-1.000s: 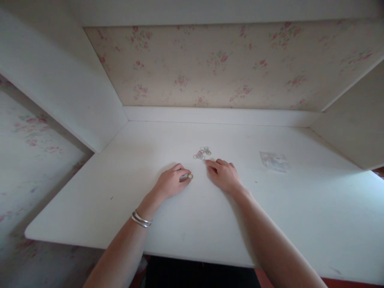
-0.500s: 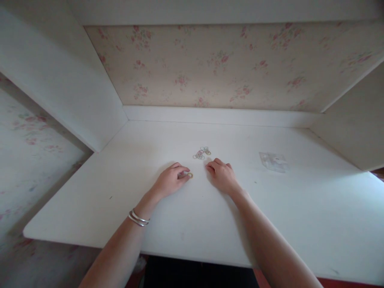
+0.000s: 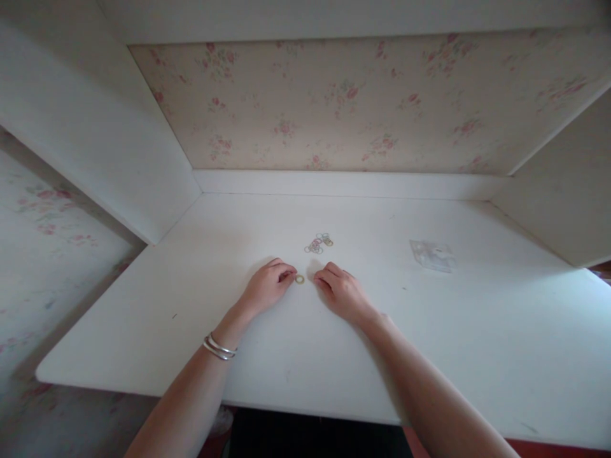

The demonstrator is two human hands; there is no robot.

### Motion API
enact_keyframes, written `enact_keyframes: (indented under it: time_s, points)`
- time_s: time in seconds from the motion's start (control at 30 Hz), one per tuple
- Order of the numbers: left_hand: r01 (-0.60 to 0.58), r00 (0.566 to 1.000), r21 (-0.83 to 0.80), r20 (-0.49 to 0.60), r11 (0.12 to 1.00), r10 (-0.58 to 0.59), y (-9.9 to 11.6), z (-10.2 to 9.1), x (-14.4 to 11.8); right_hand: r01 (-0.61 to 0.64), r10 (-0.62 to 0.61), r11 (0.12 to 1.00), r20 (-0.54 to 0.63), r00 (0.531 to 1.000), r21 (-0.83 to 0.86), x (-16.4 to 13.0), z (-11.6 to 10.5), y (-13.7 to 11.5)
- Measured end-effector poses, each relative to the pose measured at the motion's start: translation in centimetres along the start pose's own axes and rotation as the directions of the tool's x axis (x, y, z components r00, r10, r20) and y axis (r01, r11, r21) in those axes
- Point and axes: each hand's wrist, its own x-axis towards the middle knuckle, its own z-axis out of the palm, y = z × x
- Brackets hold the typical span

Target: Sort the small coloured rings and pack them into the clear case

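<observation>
My left hand (image 3: 270,284), with silver bangles (image 3: 219,346) at its wrist, has thumb and forefinger pinched at the left edge of a small yellowish ring (image 3: 300,279) just above or on the table. To the right of that ring is my right hand (image 3: 342,289), its fingers curled together and the tips pointing left. Whether anything small sits in those fingertips is hidden. Beyond both hands lies a loose cluster of thin rings (image 3: 316,244), some pale, some pinkish, some yellowish.
A clear plastic bag (image 3: 432,256) lies on the white table (image 3: 453,356) to the right. One small dark sliver (image 3: 174,316) rests at left, and a tiny speck (image 3: 404,289) at right. White panels and a flowered wall (image 3: 315,108) enclose the back and sides.
My right hand has come left and slightly nearer, away from the cluster and toward the yellowish ring. My left thumb and forefinger have drawn closer together, and more of the ring shows.
</observation>
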Motion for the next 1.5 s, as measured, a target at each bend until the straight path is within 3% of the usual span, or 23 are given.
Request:
enact_keyframes:
  time_s: [0.17,0.27,0.4,0.5,0.67,0.83,1.07,1.2,1.33,1.5]
  points:
    - [-0.003,1.0,0.009,0.008,1.0,0.002,0.0,0.0,0.1,0.012,-0.012,0.999,0.021,1.0,-0.032,0.1,0.1,0.2]
    - [0.027,1.0,0.006,0.009,1.0,-0.027,0.0,0.1,0.7,-0.061,0.068,0.994,-0.077,0.995,0.085,0.1,0.0,0.8]
    - [0.016,1.0,0.023,0.002,1.0,-0.016,0.0,0.4,2.6,-0.27,0.34,0.925,-0.266,0.902,0.269,0.5,-0.4,2.0]
    - [-0.021,1.0,0.087,0.009,0.996,0.02,0.1,0.7,4.2,-0.348,0.456,0.864,-0.274,0.847,0.363,0.8,-0.7,2.8]
    - [-0.075,0.997,0.237,0.034,0.969,0.069,0.3,1.1,6.2,-0.343,0.462,0.848,-0.248,0.851,0.404,0.9,-0.7,3.0]
    - [-0.093,0.992,0.222,0.1,0.971,0.073,0.0,0.9,6.6,-0.364,0.485,0.826,-0.212,0.849,0.431,1.0,-0.9,3.0]
    - [-0.066,0.996,0.236,0.08,0.97,0.048,0.2,0.5,3.9,-0.38,0.501,0.807,-0.183,0.846,0.453,1.0,-1.3,2.6]
    - [-0.079,0.996,0.166,0.06,0.983,0.07,1.0,0.1,2.2,-0.385,0.503,0.809,-0.185,0.844,0.445,1.0,-1.3,2.4]
    - [-0.152,0.987,0.101,0.065,0.983,0.146,2.3,0.0,1.3,-0.377,0.49,0.822,-0.193,0.85,0.427,1.1,-1.2,2.3]
    - [-0.263,0.964,0.219,0.096,0.94,0.247,3.5,0.7,1.4,-0.377,0.485,0.828,-0.193,0.853,0.415,1.0,-0.9,2.3]
